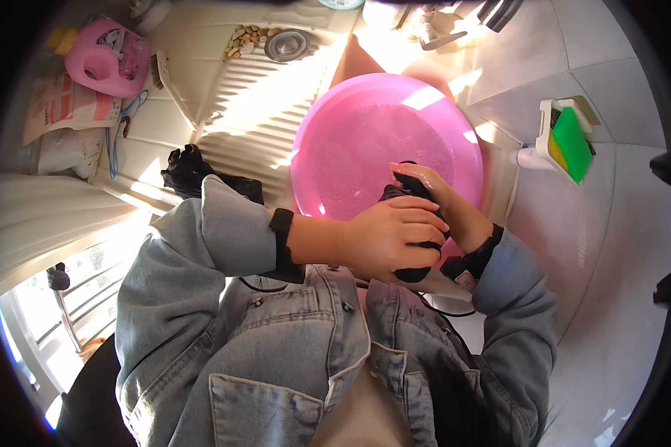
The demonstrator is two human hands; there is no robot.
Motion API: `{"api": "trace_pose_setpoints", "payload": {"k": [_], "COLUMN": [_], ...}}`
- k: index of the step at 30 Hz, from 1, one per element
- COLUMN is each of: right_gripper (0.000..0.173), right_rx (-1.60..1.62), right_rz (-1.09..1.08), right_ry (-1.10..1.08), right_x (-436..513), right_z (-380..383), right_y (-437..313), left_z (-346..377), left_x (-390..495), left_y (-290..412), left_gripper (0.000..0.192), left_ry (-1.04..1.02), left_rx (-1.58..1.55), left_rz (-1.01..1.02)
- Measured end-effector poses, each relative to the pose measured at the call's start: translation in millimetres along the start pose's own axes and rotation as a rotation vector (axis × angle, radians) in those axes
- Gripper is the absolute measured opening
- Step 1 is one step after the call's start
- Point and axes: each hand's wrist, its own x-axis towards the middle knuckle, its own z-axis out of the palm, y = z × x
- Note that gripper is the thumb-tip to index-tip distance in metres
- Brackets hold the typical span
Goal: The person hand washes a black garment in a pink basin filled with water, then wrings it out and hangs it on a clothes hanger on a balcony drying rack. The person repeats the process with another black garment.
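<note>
A pink plastic basin (369, 151) of sudsy water stands before me in a pale sink. Over its near right part, my left hand (391, 240) lies with curled fingers on a bunched black cloth (415, 187). My right hand (439, 190) grips the same cloth from the far right side, its fingertips pointing left. Part of the cloth is hidden between the two palms, and a dark piece shows below the fingers of my left hand. Another crumpled black cloth (187, 170) rests on the left, at the near end of the ribbed washboard (257, 112), partly behind my sleeve.
A pink detergent jug (109, 58), a packet (70, 106) and a brush (170, 89) lie at the left. Pebbles (246, 40) and a round drain strainer (287, 44) sit beyond the washboard. The faucet (433, 33) is at the top; a holder with a green sponge (571, 145) hangs right.
</note>
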Motion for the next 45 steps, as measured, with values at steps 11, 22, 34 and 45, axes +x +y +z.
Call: {"api": "trace_pose_setpoints", "payload": {"k": [11, 22, 34, 45], "right_gripper": [0.024, 0.03, 0.028, 0.044], "right_rx": [-0.356, -0.907, -1.174, -0.151], "right_rz": [0.055, -0.097, -0.101, -0.187], "right_ry": [0.216, 0.197, 0.158, 0.193], "right_x": [33, 52, 45, 10], "right_z": [-9, -8, 8, -6], "right_y": [1, 19, 24, -47], "left_z": [40, 71, 90, 2], "left_x": [-23, -36, -38, 12], "left_y": [-32, -41, -27, -42], "left_gripper": [0.017, 0.015, 0.01, 0.016], "left_ry": [-0.203, -0.474, -0.649, -0.124], "left_rx": [0.019, -0.072, 0.003, -0.111], "left_rz": [0.084, 0.147, 0.133, 0.083]}}
